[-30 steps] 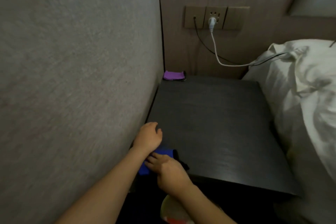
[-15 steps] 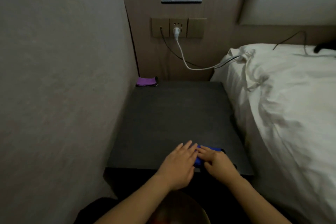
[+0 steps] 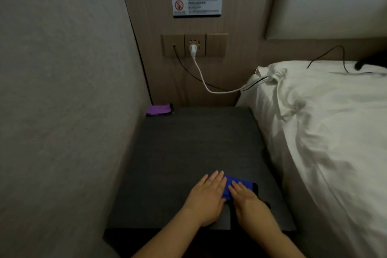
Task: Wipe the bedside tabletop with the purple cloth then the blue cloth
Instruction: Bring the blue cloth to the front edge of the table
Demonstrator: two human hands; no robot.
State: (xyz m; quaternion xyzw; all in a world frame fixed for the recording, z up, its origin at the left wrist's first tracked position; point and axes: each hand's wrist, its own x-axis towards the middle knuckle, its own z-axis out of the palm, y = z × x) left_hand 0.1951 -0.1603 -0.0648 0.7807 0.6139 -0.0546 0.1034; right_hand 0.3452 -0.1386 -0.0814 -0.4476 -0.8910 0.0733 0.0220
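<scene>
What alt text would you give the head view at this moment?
Both hands, left hand and right hand, press flat on a blue cloth at the near edge of a dark bedside tabletop. A purple cloth lies at its far left corner.

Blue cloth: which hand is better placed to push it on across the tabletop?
Probably the right hand: it lies flat on the blue cloth. The left hand only borders it, mostly on bare tabletop.

— Where does the blue cloth (image 3: 236, 188) lie?
— Flat near the front edge of the dark bedside tabletop (image 3: 188, 148); folded, partly covered.
— And the purple cloth (image 3: 158, 109)?
— Bunched in the far left corner of the tabletop, against the wall; well apart from the blue one.
</scene>
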